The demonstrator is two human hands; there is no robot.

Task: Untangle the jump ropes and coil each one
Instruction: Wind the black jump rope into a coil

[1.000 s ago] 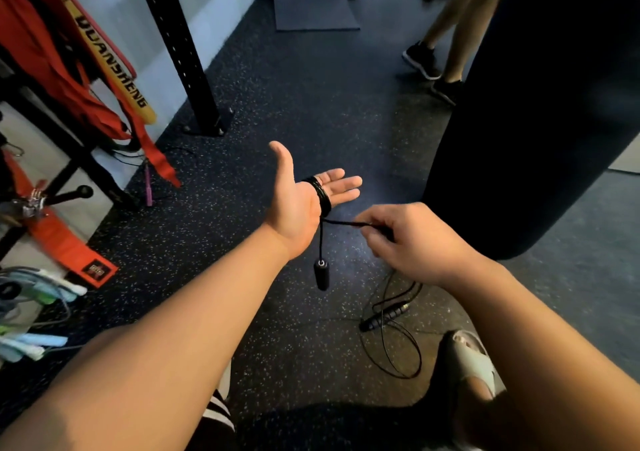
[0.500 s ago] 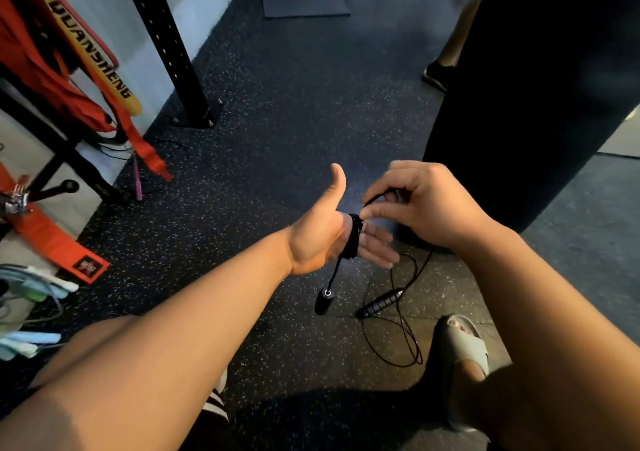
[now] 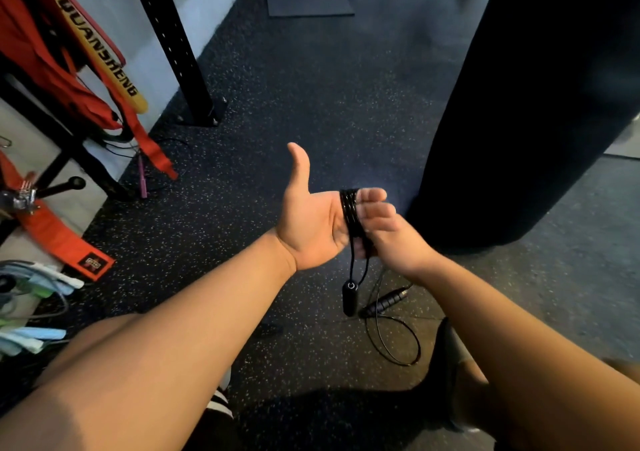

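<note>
**Slick cord, part-wound on your fingers**

Your left hand (image 3: 311, 229) lies palm up, fingers (image 3: 374, 195) straight, the thin glossy black jump-rope cord (image 3: 350, 211) wound several times round them. One short black handle (image 3: 349, 296) dangles below; the ribbed black handle (image 3: 387, 303) and the cord's slack lie on the speckled rubber floor (image 3: 311, 104). Your right hand (image 3: 398, 250) sits under those fingers, blurred; I cannot tell its grip. The cord looks light, springy, slick: pinch it just beside the coil, taut, or turns could slip off the fingertips.
</note>
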